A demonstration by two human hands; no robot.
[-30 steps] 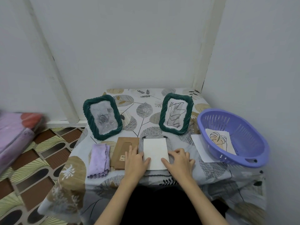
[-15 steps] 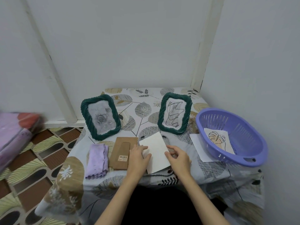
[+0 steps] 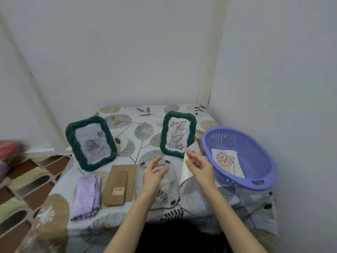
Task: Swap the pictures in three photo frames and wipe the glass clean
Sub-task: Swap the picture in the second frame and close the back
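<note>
A small table w/ a leaf-print tablecloth [image 3: 145, 114] sat pushed into a wall corner, seen from above, the person at its near edge. The right hand [image 3: 199, 164] pinched a white picture sheet [image 3: 185, 171] between thumb and fingers, sheet raised off the table and turned nearly edge-on, its top corner just in front of the right green frame [image 3: 177, 134]. The left hand [image 3: 155, 171] hovered w/ fingers relaxed and slightly apart, holding nothing, over a clear glass pane [image 3: 156, 183] lying flat near the front edge; the pane was hard to make out. Two green rope-edged frames stood upright toward the back: the left green frame [image 3: 91, 143] w/ a grey rose picture, the right one w/ a black scribble drawing, well apart w/ bare cloth between them. A brown cardboard frame backing [image 3: 119, 185] lay flat just left of the pane, and a folded lilac cloth [image 3: 86, 198] lay beside that, near the left edge. A purple plastic basket [image 3: 255, 156] sat at the right edge by the wall, holding a leaf line-drawing [image 3: 226, 161].
</note>
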